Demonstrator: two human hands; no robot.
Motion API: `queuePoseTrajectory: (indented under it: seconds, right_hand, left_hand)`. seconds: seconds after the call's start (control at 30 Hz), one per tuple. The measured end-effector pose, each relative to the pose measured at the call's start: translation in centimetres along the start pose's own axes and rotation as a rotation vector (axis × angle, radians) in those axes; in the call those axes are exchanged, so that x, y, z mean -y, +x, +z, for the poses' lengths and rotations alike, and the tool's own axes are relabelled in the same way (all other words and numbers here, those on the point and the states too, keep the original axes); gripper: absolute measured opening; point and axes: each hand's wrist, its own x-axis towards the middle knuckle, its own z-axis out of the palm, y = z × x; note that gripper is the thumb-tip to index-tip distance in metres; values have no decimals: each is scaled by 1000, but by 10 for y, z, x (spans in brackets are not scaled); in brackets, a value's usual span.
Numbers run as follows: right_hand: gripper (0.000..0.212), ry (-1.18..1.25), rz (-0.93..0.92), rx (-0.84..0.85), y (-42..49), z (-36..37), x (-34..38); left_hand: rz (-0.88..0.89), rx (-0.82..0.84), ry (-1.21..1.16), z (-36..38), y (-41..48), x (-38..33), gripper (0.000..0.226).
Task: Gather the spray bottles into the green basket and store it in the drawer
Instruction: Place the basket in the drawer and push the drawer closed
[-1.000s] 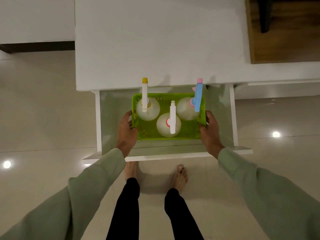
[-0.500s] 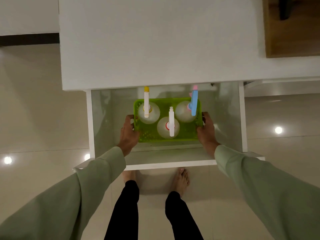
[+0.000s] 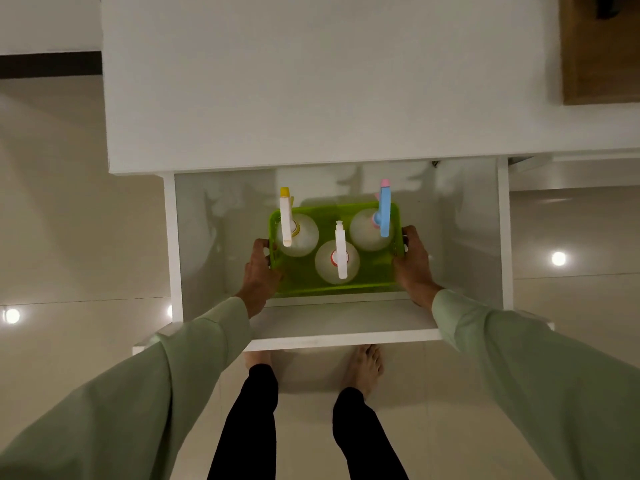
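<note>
Head view shows both hands, left hand (image 3: 258,268) and right hand (image 3: 414,263), gripping the green basket (image 3: 374,278) of spray bottles (image 3: 337,261), now lowered deeper into the drawer (image 3: 346,323), nearly stored

head cam | looks steeply down from above | near open drawer (image 3: 502,237) | single view

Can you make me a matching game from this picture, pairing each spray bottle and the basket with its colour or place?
Things:
1. left bottle
2. middle bottle
3. right bottle
4. basket

Descriptions:
A. blue sprayer with pink tip
B. green, held at both ends inside the open drawer
C. white sprayer with yellow tip
D. all-white sprayer, red collar

Pairs: 1-C, 2-D, 3-A, 4-B
</note>
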Motion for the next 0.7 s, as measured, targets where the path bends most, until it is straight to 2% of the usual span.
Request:
queuePoseTrajectory:
  seconds: [0.33, 0.5, 0.7]
  right_hand:
    - [9, -76, 25, 44, -1, 2, -3]
    - [26, -158, 136, 110, -6, -1, 2]
    - [66, -137, 277, 133, -23, -15, 16]
  left_hand:
    - [18, 14, 78, 3, -3, 9, 42]
    - [-15, 49, 80, -1, -7, 8, 49]
    - [-73, 78, -30, -18, -22, 4, 79]
